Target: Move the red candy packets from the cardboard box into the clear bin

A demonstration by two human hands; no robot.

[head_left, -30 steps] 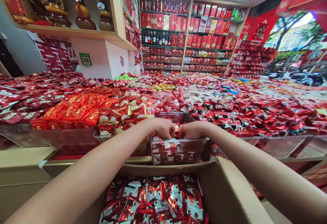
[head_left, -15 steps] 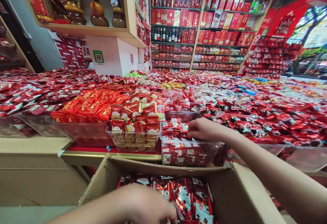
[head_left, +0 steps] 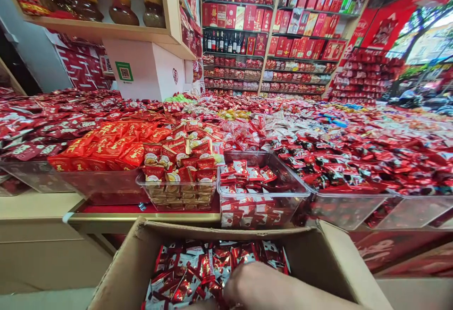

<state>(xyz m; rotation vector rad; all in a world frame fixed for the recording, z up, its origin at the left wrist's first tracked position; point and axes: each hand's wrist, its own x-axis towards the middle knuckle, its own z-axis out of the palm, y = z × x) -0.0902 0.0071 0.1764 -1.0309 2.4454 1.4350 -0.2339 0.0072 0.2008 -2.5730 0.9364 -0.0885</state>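
An open cardboard box (head_left: 329, 263) stands at the bottom, holding a heap of red and white candy packets (head_left: 187, 277). My right hand (head_left: 247, 281) reaches down into this heap; its fingers are hidden and blurred. Of my left hand (head_left: 203, 304) only a blurred sliver shows at the bottom edge inside the box, its fingers out of sight. Just behind the box sits a clear plastic bin (head_left: 300, 191), partly filled with similar packets stacked in rows.
Left of that bin are durian packets (head_left: 191, 163) in a clear bin and bright red packets (head_left: 109, 147). Dark red packets (head_left: 336, 163) fill bins on the right. A wooden cabinet (head_left: 106, 29) overhangs the upper left; shelves line the back wall.
My right hand has moved from the clear bin down into the cardboard box. My left hand has sunk lower, mostly out of view. The camera view has shifted slightly.
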